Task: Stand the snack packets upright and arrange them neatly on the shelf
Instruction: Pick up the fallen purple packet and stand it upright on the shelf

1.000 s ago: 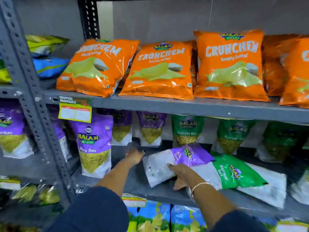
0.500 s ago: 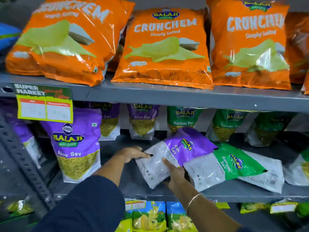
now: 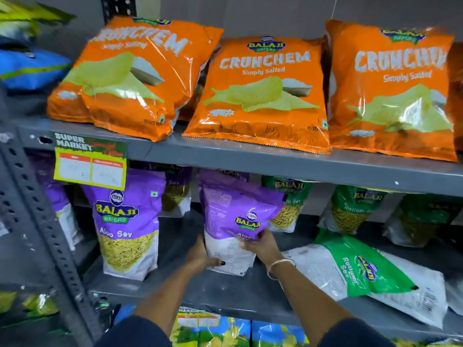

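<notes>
In the head view, both hands grip the lower part of a purple packet (image 3: pixel 238 221) on the middle shelf (image 3: pixel 225 291): the left hand (image 3: pixel 200 254) is clamped on its lower left side, thumb across the white base, and the right hand (image 3: pixel 260 244) is closed on its lower right side, fingers over the label. The packet stands roughly upright near the shelf's front edge, about mid-length, its top close under the upper shelf (image 3: pixel 275 166) and seemingly turned a little to the left. Just to its left stands an upright Aloo Sev packet (image 3: pixel 125 221); to its right a green packet (image 3: pixel 360 271) lies flat toward the front edge, with more green packets (image 3: pixel 350 209) standing along the back. To finish this step well, I judge the base should be pressed flat on the shelf and squared so the label faces forward, in line with the left neighbour, and the hands should let go only once it balances; a soft pouch can slump forward if the contents are not settled down. The flat green packet is not yet raised.
</notes>
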`<state>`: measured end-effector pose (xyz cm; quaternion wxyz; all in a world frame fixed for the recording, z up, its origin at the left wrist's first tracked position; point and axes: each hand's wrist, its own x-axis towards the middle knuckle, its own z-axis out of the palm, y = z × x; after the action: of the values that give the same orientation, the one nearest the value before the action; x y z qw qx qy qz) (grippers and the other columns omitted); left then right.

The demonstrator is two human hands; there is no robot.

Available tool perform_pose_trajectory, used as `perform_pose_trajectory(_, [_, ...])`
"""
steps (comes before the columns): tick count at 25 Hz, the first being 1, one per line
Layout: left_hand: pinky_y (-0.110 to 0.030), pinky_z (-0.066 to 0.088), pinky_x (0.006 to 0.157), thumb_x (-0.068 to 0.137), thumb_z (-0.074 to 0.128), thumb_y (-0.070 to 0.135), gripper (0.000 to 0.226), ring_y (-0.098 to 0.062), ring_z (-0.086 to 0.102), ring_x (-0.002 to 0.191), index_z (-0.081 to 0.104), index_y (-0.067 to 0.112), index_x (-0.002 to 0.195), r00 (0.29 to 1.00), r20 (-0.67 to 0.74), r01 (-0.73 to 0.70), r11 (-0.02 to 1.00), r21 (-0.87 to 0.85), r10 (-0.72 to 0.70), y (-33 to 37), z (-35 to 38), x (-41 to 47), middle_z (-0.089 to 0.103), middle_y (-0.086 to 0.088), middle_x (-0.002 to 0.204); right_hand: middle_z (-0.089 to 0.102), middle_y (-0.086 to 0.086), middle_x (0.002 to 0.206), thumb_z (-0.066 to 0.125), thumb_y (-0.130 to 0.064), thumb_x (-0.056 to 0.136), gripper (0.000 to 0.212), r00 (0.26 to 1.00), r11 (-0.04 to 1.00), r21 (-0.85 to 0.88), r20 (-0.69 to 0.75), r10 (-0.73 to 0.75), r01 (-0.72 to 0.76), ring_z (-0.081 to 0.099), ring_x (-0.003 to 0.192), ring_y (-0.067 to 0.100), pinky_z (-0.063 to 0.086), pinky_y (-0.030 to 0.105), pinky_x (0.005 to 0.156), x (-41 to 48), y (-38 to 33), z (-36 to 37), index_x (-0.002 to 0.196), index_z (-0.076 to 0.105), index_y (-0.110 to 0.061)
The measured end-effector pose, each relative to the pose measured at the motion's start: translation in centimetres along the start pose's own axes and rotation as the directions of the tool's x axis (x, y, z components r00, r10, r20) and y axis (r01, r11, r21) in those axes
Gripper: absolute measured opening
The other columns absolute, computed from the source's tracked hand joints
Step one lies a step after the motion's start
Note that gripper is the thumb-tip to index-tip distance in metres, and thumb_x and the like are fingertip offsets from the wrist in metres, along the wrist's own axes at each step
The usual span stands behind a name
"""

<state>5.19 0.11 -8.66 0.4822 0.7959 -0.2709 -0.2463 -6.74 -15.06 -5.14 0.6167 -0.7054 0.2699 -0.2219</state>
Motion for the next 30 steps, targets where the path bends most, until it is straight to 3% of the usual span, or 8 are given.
perform_pose_trajectory(3, [-0.031,0.048,0.084,0.056,0.074,0.005,0.082,-0.019,0.056,0.099,0.032,0.007,0.126,0.994,0.088,0.053,0.994,0.091,-0.061,0.4,-1.3,-0.3,0.055,-0.007,0.11,0.061,0.018,0.122,0.076,-0.05,0.052,0.089,0.984,0.937,-0.312,-0.134,0.121,-0.158,0.058,0.114,0.031,0.049,0.036,0.09,-0.7,-0.2,0.7,0.118,0.047,0.002])
perform_pose_trajectory(6, [-0.016,0.048,0.054,0.082,0.048,-0.009,0.024,-0.002,0.064,0.056,0.052,0.012,0.092,0.979,0.143,0.145,0.989,0.021,-0.147,2.2,-2.5,-0.8,0.065,0.005,0.066,0.058,0.025,0.118,0.064,-0.026,0.082,0.036,0.936,0.902,-0.283,-0.225,0.27,-0.327,0.061,0.105,0.037,0.053,0.045,0.088,-1.4,-1.3,1.3,0.096,0.038,-0.005])
perform_pose_trajectory(10, [-0.014,0.051,0.066,0.072,0.067,-0.006,0.058,-0.008,0.06,0.091,0.047,0.018,0.121,0.988,0.153,0.039,0.983,-0.182,-0.011,3.8,-3.0,-1.2,0.065,0.003,0.096,0.054,0.005,0.091,0.061,0.001,0.08,0.036,0.966,0.881,-0.417,0.029,0.257,-0.222,0.053,0.078,0.015,0.046,0.018,0.066,-1.1,-0.7,1.4,0.11,0.041,-0.003])
perform_pose_trajectory(14, [-0.023,0.046,0.069,0.072,0.073,0.009,0.06,-0.006,0.057,0.081,0.041,0.032,0.117,0.975,0.209,0.096,0.991,-0.089,-0.076,4.4,-2.7,-1.4,0.058,0.004,0.079,0.034,0.014,0.136,0.084,-0.033,0.06,0.1,0.971,0.805,-0.585,0.121,0.205,-0.098,0.03,0.132,0.03,0.029,0.037,0.113,-1.4,-0.7,1.5,0.14,0.027,-0.012])
perform_pose_trajectory(18, [-0.016,0.042,0.068,0.077,0.07,0.003,0.024,-0.006,0.053,0.073,0.05,0.016,0.082,0.997,0.048,0.062,0.996,-0.071,-0.059,4.7,-3.2,-0.7,0.055,-0.002,0.082,0.054,0.009,0.117,0.084,-0.005,0.06,0.081,0.988,0.936,-0.343,0.097,0.118,-0.078,0.046,0.12,0.025,0.049,0.033,0.094,-0.9,-0.8,0.8,0.126,0.037,-0.004])
perform_pose_trajectory(22, [-0.035,0.042,0.096,0.075,0.071,0.001,0.078,-0.025,0.053,0.108,0.022,0.007,0.137,0.995,0.044,0.1,0.975,-0.2,-0.093,4.8,-2.9,-0.3,0.054,-0.021,0.123,0.06,0.015,0.115,0.075,0.011,0.063,0.079,0.989,0.935,-0.354,0.135,0.063,-0.011,0.056,0.106,0.026,0.051,0.042,0.095,0.7,-1.3,-0.9,0.13,0.035,0.001])
perform_pose_trajectory(25, [-0.036,0.037,0.109,0.057,0.083,0.024,0.095,-0.023,0.047,0.12,0.032,0.013,0.137,0.996,0.032,0.087,0.995,-0.045,-0.086,4.9,-3.1,-0.3,0.049,-0.017,0.132,0.062,0.019,0.101,0.066,0.023,0.064,0.071,0.991,0.958,-0.285,0.122,0.046,-0.009,0.058,0.096,0.033,0.047,0.054,0.095,0.9,-1.9,-1.4,0.127,0.039,0.005])
perform_pose_trajectory(30, [-0.04,0.041,0.107,0.062,0.081,0.0,0.088,-0.025,0.05,0.12,0.027,0.005,0.131,0.997,-0.047,0.052,0.989,-0.138,-0.059,5.8,-2.5,-1.1,0.049,-0.017,0.136,0.058,0.018,0.126,0.077,0.012,0.062,0.075,0.976,0.992,-0.125,0.218,0.028,-0.001,0.055,0.118,0.032,0.046,0.043,0.102,1.0,-1.6,-1.4,0.127,0.041,-0.002])
